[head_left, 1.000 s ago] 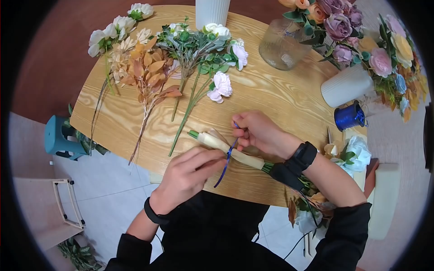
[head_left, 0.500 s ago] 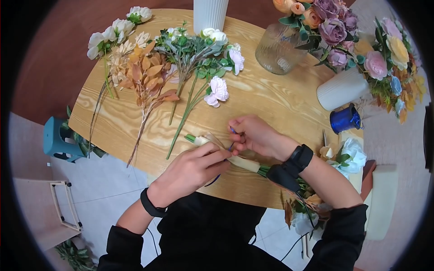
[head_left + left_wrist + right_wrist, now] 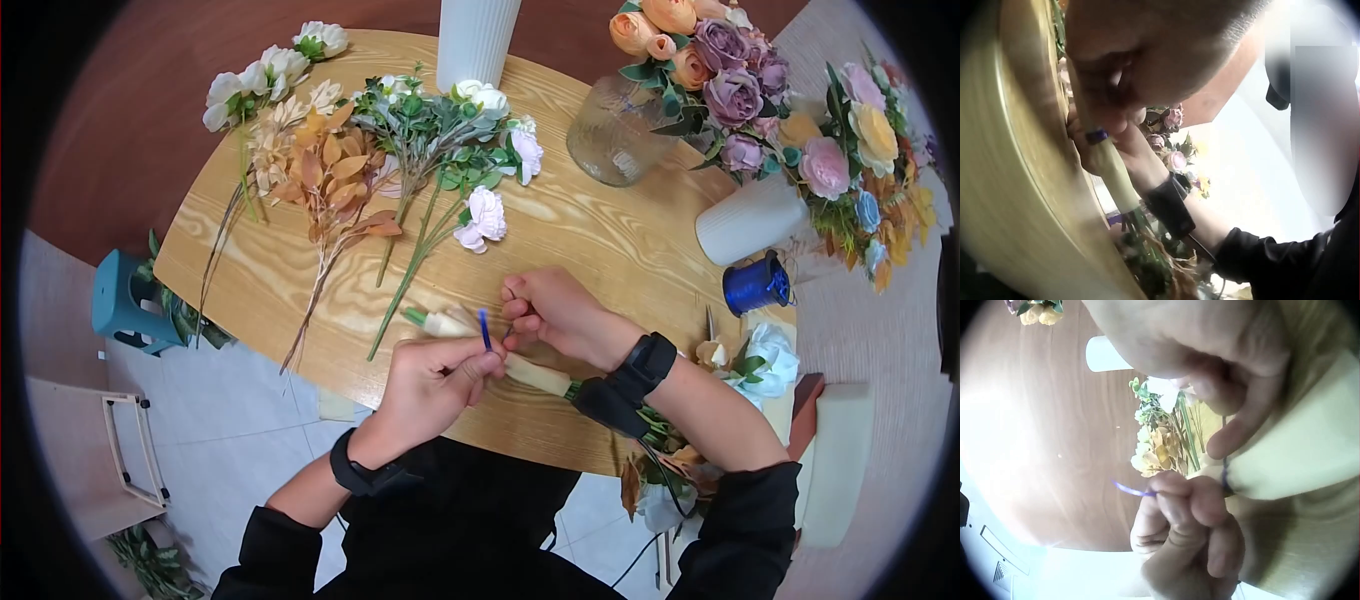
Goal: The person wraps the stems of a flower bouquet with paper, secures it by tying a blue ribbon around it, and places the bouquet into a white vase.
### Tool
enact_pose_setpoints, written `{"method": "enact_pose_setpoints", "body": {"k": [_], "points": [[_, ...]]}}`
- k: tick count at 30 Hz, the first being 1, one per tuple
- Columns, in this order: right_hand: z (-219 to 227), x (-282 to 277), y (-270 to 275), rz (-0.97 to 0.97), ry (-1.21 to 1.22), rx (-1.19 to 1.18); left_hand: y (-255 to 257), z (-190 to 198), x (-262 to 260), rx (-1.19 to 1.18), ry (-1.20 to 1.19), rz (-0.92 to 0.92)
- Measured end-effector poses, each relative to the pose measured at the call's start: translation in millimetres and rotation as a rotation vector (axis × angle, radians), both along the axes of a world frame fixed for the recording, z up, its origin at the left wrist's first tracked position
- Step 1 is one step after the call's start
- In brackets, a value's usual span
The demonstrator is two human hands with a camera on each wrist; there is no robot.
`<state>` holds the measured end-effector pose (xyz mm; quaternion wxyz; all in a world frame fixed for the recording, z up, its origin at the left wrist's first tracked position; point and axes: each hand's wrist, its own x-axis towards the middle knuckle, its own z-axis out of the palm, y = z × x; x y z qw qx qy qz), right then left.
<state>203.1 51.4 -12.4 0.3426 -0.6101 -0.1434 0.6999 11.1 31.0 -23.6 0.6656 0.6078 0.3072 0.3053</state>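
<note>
A bundle of flower stems wrapped in cream paper (image 3: 540,376) lies near the table's front edge, green stem ends at its left. A narrow blue ribbon (image 3: 1129,489) is tied round the wrapping (image 3: 1116,178). With thumb and fingers, my left hand (image 3: 432,385) pinches one end of it, and a short tail sticks up past the thumb. The right hand (image 3: 565,315), just above the bundle, has curled fingers pinching the other end; in the right wrist view a strand runs from them to the band. The bundle's flower heads (image 3: 665,505) lie toward the lower right.
Loose artificial stems with orange leaves (image 3: 335,165) and pale pink flowers (image 3: 483,218) lie at the left and middle. At the right are a blue ribbon spool (image 3: 757,285), a white ribbed vase (image 3: 750,218) on its side and a glass vase (image 3: 620,130).
My left hand has shifted its grip on the ribbon; the tail that hung toward the body now points up from the thumb. The right hand keeps its pinch, a little lower in view.
</note>
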Motion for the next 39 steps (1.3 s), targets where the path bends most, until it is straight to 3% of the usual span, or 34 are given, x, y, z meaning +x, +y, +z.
{"method": "enact_pose_setpoints", "body": {"k": [3,7,9,11,13,15,16,18,20,23,25,27,30,34,37,39], "points": [[0.5,-8.3,0.1,0.002,-0.127,-0.008,-12.8,-10.6,0.6,-0.082,0.043,0.139],[-2.7,-11.1,-1.9,0.012,-0.256,0.032,-19.1,-22.9,6.3,0.017,0.059,0.297],[-1.5,2.1,-3.1,0.123,-0.186,0.268,-14.9,-18.0,9.0,0.072,0.021,0.376],[11.7,4.2,-6.0,0.159,-0.206,0.331,-12.1,-7.9,8.6,-0.209,-0.001,0.414],[24.4,2.3,-11.0,0.178,-0.228,0.388,-12.0,-9.1,10.3,-0.228,-0.023,0.426],[36.0,-2.1,-17.1,0.512,-0.834,0.785,-12.3,-9.5,10.6,-0.249,-0.037,0.427],[46.6,-7.1,-20.8,0.514,-0.832,0.783,-12.3,-9.0,9.2,-0.216,-0.005,0.402],[66.0,-18.9,-25.9,0.754,-1.086,1.001,-13.4,-10.7,5.5,-0.185,0.031,0.382],[67.5,-25.7,-27.2,0.779,-1.085,1.081,-14.5,-14.8,2.3,0.039,0.014,0.33],[58.5,-32.9,-25.2,0.791,-1.058,1.187,-13.6,-6.9,-1.8,0.193,0.053,0.32],[53.9,-37.9,-23.1,0.788,-1.033,1.215,-13.5,-7.2,-3.7,0.159,0.037,0.31],[51.4,-42.4,-24.0,0.698,-0.711,0.9,-13.6,-12.9,-4.2,0.123,0.017,0.301],[38.5,-41.8,-24.0,0.6,-0.652,0.949,-14.0,-24.1,-3.8,0.222,0.101,0.386],[22.5,-28.7,-20.9,0.754,-0.545,0.815,-15.7,-16.3,-3.6,-0.044,0.0,0.337],[17.4,-27.9,-25.3,0.574,-0.471,0.696,-16.5,-13.7,-2.6,-0.198,-0.132,0.329],[8.1,-24.1,-24.9,0.45,-0.576,0.824,-16.0,-12.2,-2.2,-0.276,-0.193,0.33]]}}
